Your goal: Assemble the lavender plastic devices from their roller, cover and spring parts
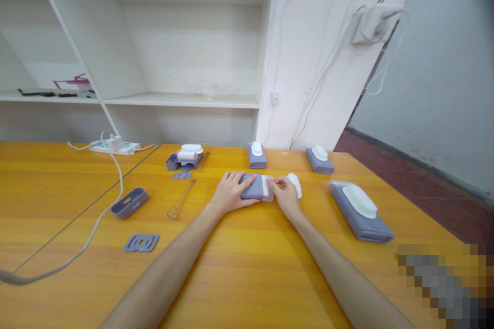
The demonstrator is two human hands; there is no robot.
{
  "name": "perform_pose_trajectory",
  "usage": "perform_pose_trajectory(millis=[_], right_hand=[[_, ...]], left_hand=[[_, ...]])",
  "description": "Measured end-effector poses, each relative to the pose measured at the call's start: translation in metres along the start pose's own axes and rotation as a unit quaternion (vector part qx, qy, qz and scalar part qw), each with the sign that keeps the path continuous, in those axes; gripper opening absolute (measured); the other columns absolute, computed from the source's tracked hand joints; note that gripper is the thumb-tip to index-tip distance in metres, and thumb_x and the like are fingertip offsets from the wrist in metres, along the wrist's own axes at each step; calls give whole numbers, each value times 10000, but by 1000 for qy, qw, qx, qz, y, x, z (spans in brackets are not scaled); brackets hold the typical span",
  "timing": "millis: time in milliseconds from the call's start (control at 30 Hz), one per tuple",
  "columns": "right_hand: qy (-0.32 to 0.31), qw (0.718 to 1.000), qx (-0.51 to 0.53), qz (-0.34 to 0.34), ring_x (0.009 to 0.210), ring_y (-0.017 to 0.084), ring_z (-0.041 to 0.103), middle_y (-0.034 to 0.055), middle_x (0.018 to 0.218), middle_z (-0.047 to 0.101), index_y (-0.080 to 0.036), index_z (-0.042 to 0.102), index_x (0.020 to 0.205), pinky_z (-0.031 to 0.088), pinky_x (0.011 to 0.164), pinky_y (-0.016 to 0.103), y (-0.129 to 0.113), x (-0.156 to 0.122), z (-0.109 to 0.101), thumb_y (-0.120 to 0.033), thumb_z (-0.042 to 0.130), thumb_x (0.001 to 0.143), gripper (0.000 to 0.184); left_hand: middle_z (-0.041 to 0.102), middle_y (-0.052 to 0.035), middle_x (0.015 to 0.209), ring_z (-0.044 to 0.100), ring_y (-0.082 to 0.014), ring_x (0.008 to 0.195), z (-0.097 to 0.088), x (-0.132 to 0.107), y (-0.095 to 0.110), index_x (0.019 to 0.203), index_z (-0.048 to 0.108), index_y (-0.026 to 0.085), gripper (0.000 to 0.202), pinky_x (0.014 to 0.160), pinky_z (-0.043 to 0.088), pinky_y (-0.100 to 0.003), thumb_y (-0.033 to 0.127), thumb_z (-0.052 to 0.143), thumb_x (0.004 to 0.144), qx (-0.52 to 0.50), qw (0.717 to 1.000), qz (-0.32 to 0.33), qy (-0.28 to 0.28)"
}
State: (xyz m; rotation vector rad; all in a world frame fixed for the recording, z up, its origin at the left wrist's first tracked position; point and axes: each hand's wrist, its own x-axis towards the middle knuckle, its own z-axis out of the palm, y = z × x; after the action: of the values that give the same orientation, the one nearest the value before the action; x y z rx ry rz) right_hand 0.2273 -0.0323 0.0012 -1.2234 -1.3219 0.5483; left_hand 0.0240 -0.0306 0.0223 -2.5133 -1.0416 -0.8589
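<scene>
A grey-purple plastic case (pixel 252 190) with a white band and a clear end lies on the wooden table in front of me. My left hand (pixel 228 191) is wrapped round its left part, thumb on top. At the clear right end, the fingers of my right hand (pixel 286 196) are pinched together on the case's edge. Just behind that hand sits a white rounded piece (pixel 295 184), partly covered by it. Left of my left hand lie a coil spring (pixel 181 200), a hollow grey-purple cap (pixel 131 203) and a flat slotted plate (pixel 141 242).
Similar cases with white tops stand at the back (pixel 257 159), back right (pixel 321 163) and right (pixel 360 213). More case parts (pixel 189 157) sit at the back left. A white cable (pixel 94 231) runs across the left from a power strip (pixel 116 147). Shelves (pixel 185 100) rise behind.
</scene>
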Motion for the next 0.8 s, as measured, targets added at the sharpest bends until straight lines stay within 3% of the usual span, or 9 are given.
perform_pose_trajectory(millis=[200,400,800], right_hand=[[-73,997,19,-32,615,137,487,-8,617,510,-187,483,626,426,565,246,-6,-5,-1,-530,522,764,371],[-45,998,45,-12,691,163,542,23,734,561,-189,502,713,459,619,274,0,-4,1,-527,589,709,348],[-35,998,50,13,676,157,529,9,677,545,-179,510,677,444,632,272,4,0,-3,-483,609,713,322]], left_hand=[[529,-121,1132,489,-265,1029,0,0,-1,1290,452,262,683,882,357,-413,635,516,720,1,1000,-26,-2],[527,-120,1139,486,-267,1028,2,-1,-2,1294,447,262,691,887,356,-415,631,527,715,1,1000,-29,-9],[530,-121,1135,490,-268,1025,0,0,-2,1291,451,264,680,881,358,-413,644,497,728,-1,1000,-24,-16]])
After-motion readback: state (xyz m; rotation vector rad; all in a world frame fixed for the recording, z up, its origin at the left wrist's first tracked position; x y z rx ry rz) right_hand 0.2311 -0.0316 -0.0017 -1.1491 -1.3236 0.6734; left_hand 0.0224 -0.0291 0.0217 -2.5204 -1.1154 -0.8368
